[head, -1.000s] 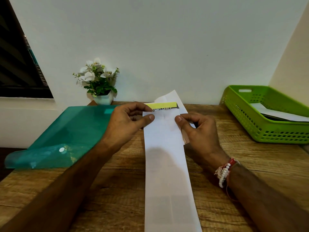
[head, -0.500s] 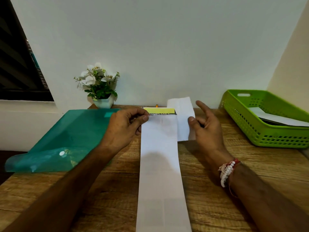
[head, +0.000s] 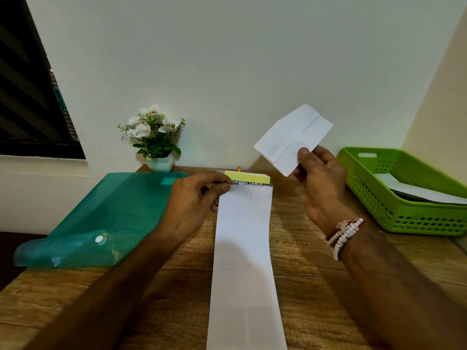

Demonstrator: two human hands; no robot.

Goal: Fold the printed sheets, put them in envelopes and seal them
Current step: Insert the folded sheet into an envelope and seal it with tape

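Note:
A long white envelope (head: 243, 261) lies lengthwise on the wooden table (head: 316, 281), running from the near edge toward the wall. My left hand (head: 194, 200) pinches its far left corner at the open end. A yellow label (head: 249, 178) with printed text lies just beyond that end. My right hand (head: 321, 178) is raised above the table to the right and holds a folded white sheet (head: 290, 138) by its lower corner, tilted in the air in front of the wall.
A translucent teal folder (head: 101, 218) with a white snap button lies at the left. A small pot of white flowers (head: 155, 137) stands by the wall. A green plastic basket (head: 414, 195) with papers inside sits at the right. A dark window is at far left.
My right hand has picked up the folded sheet from beside the envelope and raised it up and to the right. My left hand stays at the envelope's far end.

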